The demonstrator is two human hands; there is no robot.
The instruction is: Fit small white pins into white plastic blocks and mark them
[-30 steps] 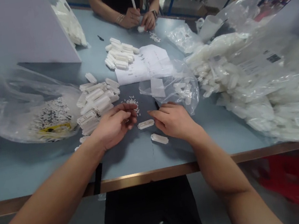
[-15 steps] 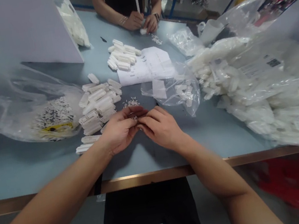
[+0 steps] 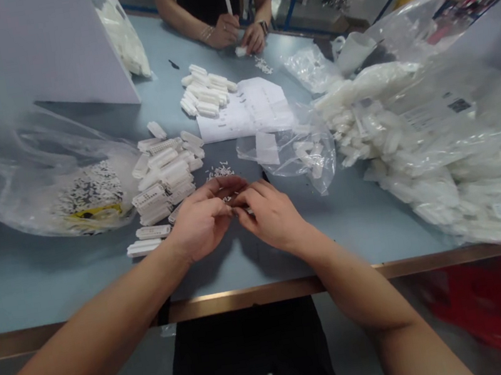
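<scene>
My left hand (image 3: 205, 217) and my right hand (image 3: 270, 215) meet fingertip to fingertip above the table, low over its near half. Both are closed, with thumbs and fingers pinched together. Between them a little white shows, but the fingers cover most of it and I cannot make out what it is. Just beyond my fingers lies a scatter of tiny white pieces (image 3: 220, 171). Left of my left hand is a heap of white ribbed plastic strips (image 3: 166, 166), some with rows of small holes. Two more strips (image 3: 144, 247) lie apart at its near end.
A clear bag of small white pieces (image 3: 89, 188) lies left; large bags of white parts (image 3: 453, 149) fill the right. A small clear bag (image 3: 291, 159) and a paper sheet (image 3: 247, 108) lie ahead. Across the table, a co-worker's hands (image 3: 238, 34) hold a pen near another white pile (image 3: 206, 90).
My fingertips have shifted slightly against each other, and the right fingers look a little more curled. The surrounding heaps and bags stay as they were.
</scene>
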